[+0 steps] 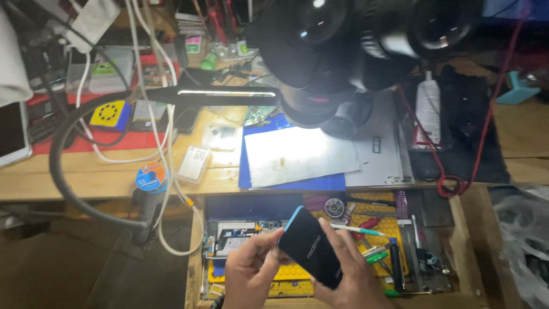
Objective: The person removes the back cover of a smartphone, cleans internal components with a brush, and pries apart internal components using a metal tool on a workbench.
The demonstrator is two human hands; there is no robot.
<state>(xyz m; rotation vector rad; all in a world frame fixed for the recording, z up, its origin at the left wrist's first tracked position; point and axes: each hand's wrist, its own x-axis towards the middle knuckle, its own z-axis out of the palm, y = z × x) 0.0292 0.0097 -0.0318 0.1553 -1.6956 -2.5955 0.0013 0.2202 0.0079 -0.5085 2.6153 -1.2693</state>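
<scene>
Both hands on the job, low centre of the head view, over the open drawer.

My left hand (251, 269) and my right hand (349, 274) both carry the slim black smartphone with the light-blue rim (311, 246). Phone is back-up, tilted, long axis running from upper-left (blue corner) down to lower-right.

Left grip: fingers pinch the phone's left long edge near the middle, thumb reaching to the upper edge. Clenched on the phone. Right grip: cradles the lower-right end from beneath, fingers up along the right edge, also clasped on the phone.

Key relation: phone sits between the two hands, left hand to its lower-left, right hand under its bottom end. Top blue corner is free, pointing away from me toward the desk edge. Both hands touch it; the right carries more of it.

Below: wooden drawer (457, 229) with a yellow honeycomb mat (394, 229), a white-and-teal pen-like tool (357, 229) just beside the right fingers, green-handled screwdrivers (377, 257).

Up on the wooden desk (103, 171): white cloth on a blue mat (297, 154), black microscope head (343, 51) above it.
</scene>
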